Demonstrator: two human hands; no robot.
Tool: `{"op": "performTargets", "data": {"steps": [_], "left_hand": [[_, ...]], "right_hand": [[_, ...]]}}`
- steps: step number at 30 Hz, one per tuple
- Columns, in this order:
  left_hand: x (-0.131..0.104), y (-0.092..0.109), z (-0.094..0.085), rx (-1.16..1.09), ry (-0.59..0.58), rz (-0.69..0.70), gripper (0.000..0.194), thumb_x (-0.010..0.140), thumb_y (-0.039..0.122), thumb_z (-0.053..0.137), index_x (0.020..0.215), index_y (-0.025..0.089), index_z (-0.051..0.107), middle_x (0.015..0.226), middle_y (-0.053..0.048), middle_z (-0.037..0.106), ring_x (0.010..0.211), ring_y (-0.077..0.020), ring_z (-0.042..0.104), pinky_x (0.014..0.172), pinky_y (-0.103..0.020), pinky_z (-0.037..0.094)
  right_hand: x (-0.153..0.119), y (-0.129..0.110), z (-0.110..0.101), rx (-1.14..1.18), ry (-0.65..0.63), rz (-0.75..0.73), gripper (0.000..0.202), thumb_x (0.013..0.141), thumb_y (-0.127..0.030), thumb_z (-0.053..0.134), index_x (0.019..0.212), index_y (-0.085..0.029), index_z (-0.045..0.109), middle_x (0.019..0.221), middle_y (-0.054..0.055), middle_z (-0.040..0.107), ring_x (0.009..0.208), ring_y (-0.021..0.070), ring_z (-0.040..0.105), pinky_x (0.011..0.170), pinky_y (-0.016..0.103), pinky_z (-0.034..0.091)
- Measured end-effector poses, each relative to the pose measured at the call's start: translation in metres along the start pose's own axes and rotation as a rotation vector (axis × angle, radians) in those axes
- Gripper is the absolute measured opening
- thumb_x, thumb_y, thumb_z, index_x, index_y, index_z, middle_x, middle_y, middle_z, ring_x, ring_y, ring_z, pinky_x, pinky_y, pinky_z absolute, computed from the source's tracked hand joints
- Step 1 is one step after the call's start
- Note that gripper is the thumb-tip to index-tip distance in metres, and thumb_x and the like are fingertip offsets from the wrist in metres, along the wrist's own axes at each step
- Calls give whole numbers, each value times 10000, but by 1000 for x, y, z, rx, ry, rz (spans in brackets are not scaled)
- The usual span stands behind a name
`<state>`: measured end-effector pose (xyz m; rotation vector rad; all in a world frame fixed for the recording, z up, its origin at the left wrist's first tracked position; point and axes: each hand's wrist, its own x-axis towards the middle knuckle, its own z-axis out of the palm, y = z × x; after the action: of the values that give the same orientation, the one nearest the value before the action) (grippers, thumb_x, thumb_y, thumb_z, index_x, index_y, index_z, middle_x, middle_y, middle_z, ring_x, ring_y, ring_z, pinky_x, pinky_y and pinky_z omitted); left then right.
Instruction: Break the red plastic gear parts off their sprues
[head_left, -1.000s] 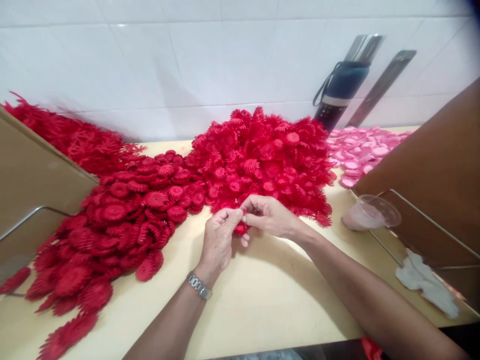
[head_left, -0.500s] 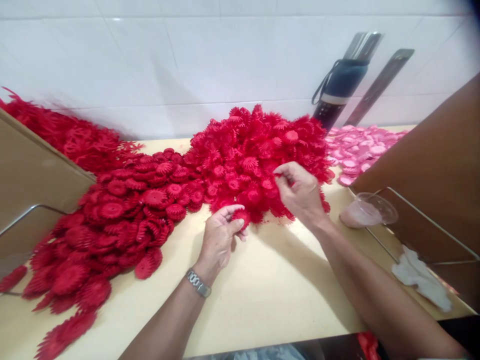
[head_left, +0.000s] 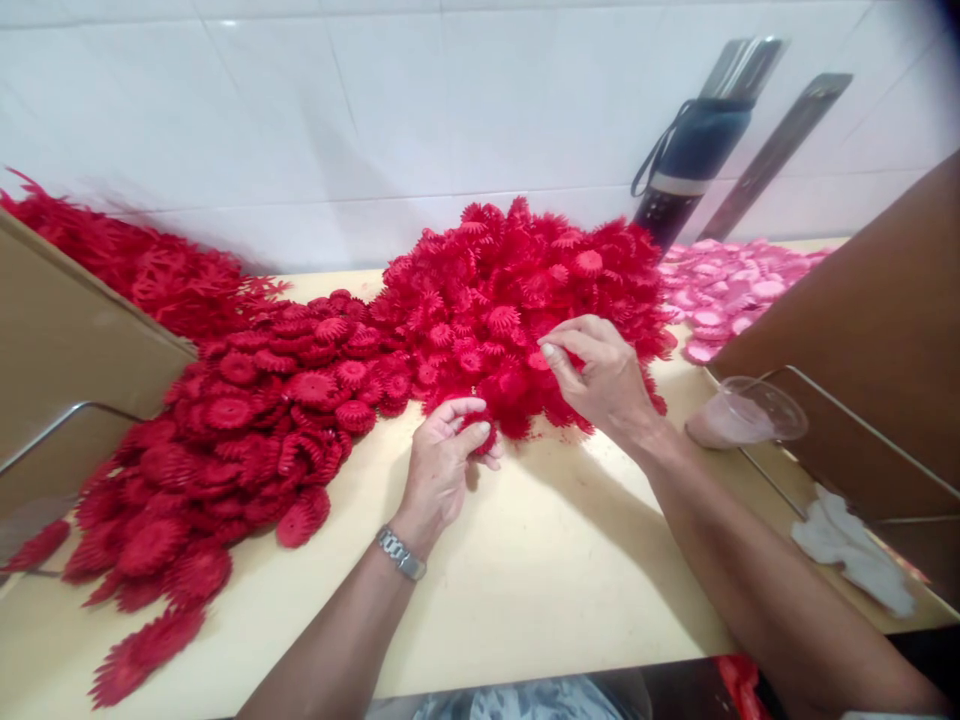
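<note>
One red scalloped piece (head_left: 484,438), held between thumb and curled fingers of the left hand (head_left: 454,450), above the pale tabletop (head_left: 465,620), near the front of the large red heap (head_left: 517,290). Right hand (head_left: 600,375), raised before the same heap, thumb and forefinger nearly closed; whether anything is pinched there cannot be told. A wristwatch (head_left: 401,553) is worn on the left wrist.

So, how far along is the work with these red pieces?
Probably partway. Possibly done: the compact red discs heaped at left. In hand: one red piece in the left hand; the right hand is by the middle heap, its hold unclear. Perhaps remaining: that looser, frillier heap. Which heap is finished can't be confirmed.
</note>
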<state>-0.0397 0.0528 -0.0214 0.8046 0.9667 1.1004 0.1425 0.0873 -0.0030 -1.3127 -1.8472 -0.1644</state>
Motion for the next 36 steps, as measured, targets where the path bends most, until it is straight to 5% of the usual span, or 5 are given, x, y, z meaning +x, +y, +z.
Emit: {"op": "performTargets", "data": {"steps": [8, 15, 26, 36], "left_hand": [[1, -1, 0, -28, -5, -27, 222, 576, 160, 694, 768, 93, 605, 598, -33, 643, 480, -134, 605, 468, -241, 491], [0, 0, 0, 27, 5, 3, 191, 605, 235, 686, 698, 112, 574, 520, 3, 599, 363, -113, 534, 330, -213, 419], [1, -3, -5, 110, 22, 41, 240, 689, 329, 654, 627, 158, 498, 448, 65, 501, 316, -48, 426, 272, -136, 275], [0, -6, -4, 91, -3, 48, 353, 718, 456, 620, 604, 144, 500, 468, 40, 516, 321, -70, 464, 276, -156, 317]], "right_hand": [[-5, -17, 5, 184, -134, -49, 187, 859, -186, 472, 790, -176, 646, 812, 59, 624, 761, 163, 573, 714, 288, 470], [-7, -27, 6, 295, -202, -21, 190, 862, -175, 478, 781, -153, 649, 759, 50, 617, 699, 143, 564, 660, 257, 447], [-14, -40, 15, 749, -561, 290, 160, 748, -292, 653, 807, -159, 587, 647, -32, 547, 569, 88, 476, 514, 200, 388], [-16, -42, 18, 766, -591, 260, 64, 753, -185, 614, 736, -158, 559, 580, -44, 533, 532, 81, 469, 492, 188, 366]]}}
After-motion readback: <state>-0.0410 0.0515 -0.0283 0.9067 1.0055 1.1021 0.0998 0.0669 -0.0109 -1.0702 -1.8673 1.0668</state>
